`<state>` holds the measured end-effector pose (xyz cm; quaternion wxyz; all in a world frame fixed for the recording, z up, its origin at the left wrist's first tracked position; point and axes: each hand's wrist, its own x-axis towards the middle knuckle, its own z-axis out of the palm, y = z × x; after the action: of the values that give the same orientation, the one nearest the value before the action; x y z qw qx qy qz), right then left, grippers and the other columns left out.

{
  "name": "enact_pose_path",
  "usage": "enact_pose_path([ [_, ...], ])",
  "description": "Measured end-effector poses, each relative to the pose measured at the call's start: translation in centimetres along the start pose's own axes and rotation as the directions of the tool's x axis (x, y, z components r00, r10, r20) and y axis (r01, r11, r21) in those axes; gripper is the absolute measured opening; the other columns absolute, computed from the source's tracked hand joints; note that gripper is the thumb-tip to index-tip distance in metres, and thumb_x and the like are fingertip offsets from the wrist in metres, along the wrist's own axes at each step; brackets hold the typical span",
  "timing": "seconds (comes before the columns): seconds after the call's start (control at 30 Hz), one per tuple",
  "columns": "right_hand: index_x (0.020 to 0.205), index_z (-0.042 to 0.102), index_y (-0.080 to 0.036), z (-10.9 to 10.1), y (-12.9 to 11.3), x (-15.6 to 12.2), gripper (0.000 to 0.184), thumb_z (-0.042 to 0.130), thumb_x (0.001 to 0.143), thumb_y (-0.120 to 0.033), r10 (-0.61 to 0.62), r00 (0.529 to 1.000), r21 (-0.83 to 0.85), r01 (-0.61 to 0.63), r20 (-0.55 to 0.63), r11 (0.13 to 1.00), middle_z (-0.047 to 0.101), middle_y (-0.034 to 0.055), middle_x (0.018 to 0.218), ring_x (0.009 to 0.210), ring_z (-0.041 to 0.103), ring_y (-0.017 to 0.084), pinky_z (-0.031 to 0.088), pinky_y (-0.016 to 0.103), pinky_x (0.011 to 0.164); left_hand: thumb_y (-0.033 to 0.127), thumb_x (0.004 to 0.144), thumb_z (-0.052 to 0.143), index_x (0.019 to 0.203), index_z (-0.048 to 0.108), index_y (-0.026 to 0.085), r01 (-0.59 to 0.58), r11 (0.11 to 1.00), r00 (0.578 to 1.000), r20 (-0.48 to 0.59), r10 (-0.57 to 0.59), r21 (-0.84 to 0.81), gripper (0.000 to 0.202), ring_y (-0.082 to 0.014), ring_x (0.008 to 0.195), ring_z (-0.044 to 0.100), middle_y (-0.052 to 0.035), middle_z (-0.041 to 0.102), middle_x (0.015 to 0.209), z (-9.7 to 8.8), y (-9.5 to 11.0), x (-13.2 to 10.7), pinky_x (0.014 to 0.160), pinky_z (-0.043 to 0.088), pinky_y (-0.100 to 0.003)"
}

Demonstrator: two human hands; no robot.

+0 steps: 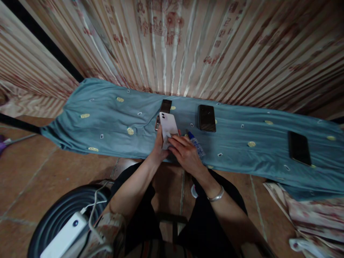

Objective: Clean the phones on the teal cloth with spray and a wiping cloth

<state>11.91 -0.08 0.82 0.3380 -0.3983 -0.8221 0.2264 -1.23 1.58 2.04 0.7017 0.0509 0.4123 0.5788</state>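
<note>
A slim, pale lilac-white phone with rounded corners and two dark camera lenses (pixel 168 123) lies right in my fingers, back face up, directly ahead of my wrists and above the teal cloth printed with yellow ovals (pixel 113 122). Its long axis runs away from me, the lens end farthest from my fingertips and leaning a little to my left, the near end tucked between my two hands. Neither hand is really nearer: my left hand (pixel 158 147) grips the left edge, thumb laid along the side, its other fingers mostly hidden underneath, while my right hand (pixel 186 150) comes across from the right with its fingers bunched and bent over the lower part of the back. Whether those right fingertips pinch something small or only press there, I cannot tell. Both forearms reach forward and inward, the right wrist circled by a smooth silver bangle (pixel 217 194). Just right of my right fingers lies a clear plastic tube with a blue top (pixel 197 144); just past the phone's far end sits a dark, flat rectangular piece (pixel 166 105); farther right of my fingers rests a glossy black rectangular slab (pixel 206 118).
</note>
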Motion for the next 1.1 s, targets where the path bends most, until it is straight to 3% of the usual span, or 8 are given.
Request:
enact_pose_path([
  [0.2,0.131,0.073,-0.028,-0.5,1.0,-0.3,0.033,0.059,0.101,-0.024,0.0,1.0,-0.031,0.0,-0.014,1.0,0.074,0.0084,0.13,0.119,0.066,0.03,0.052,0.053,0.112,0.059,0.106,0.025,0.135,0.067,0.012,0.052,0.999,0.997,0.049,-0.051,-0.011,0.07,-0.0222,0.077,0.074,-0.011,0.078,0.086,0.4,0.7,1.0,0.071,0.059,-0.031],
  [0.43,0.127,0.076,-0.027,-0.9,2.8,-0.9,0.031,0.063,0.099,-0.023,0.015,0.999,-0.028,-0.017,-0.047,0.999,0.076,0.0079,0.129,0.119,0.069,0.027,0.053,0.049,0.112,0.058,0.107,0.023,0.138,0.065,0.007,-0.001,1.0,0.998,0.059,0.001,-0.004,0.073,-0.0235,0.085,0.075,-0.0114,0.078,0.087,0.1,0.9,0.9,0.083,0.059,-0.033],
  [0.6,0.12,0.079,-0.027,-0.7,3.4,-1.2,0.026,0.067,0.097,-0.025,0.064,0.994,0.098,-0.055,-0.086,0.994,0.079,0.0073,0.124,0.116,0.073,0.024,0.057,0.043,0.108,0.052,0.109,0.023,0.132,0.066,0.011,-0.039,0.999,0.999,0.033,0.038,0.01,0.064,-0.0183,0.071,0.072,-0.0065,0.075,0.077,1.0,0.2,0.6,0.068,0.058,-0.027],
  [0.73,0.122,0.078,-0.031,0.4,2.4,-1.3,0.03,0.072,0.093,-0.028,0.13,0.987,0.18,-0.111,-0.094,0.977,0.076,0.0062,0.131,0.122,0.072,0.024,0.056,0.043,0.11,0.053,0.109,0.024,0.125,0.07,0.013,-0.067,0.996,0.997,-0.041,0.069,0.051,0.063,-0.0215,0.084,0.075,-0.0078,0.076,0.079,1.3,-0.5,0.5,0.076,0.062,-0.031],
  [0.9,0.127,0.076,-0.028,1.6,0.9,-1.2,0.035,0.073,0.091,-0.031,0.192,0.971,0.253,-0.152,-0.144,0.955,0.073,0.0084,0.137,0.128,0.069,0.025,0.055,0.043,0.112,0.061,0.106,0.022,0.117,0.074,0.014,-0.064,0.989,0.998,-0.014,0.067,0.136,0.071,-0.0271,0.095,0.076,-0.0117,0.078,0.086,0.7,-0.6,0.5,0.08,0.064,-0.038],
  [1.1,0.129,0.073,-0.028,1.8,0.4,-0.6,0.039,0.073,0.091,-0.034,0.259,0.948,0.319,-0.192,-0.184,0.928,0.073,0.0084,0.137,0.129,0.067,0.025,0.054,0.044,0.113,0.065,0.104,0.029,0.106,0.075,0.013,-0.154,0.961,0.988,0.03,0.151,0.231,0.069,-0.0241,0.103,0.075,-0.0098,0.077,0.085,-0.1,-1.3,1.4,0.086,0.06,-0.031],
])
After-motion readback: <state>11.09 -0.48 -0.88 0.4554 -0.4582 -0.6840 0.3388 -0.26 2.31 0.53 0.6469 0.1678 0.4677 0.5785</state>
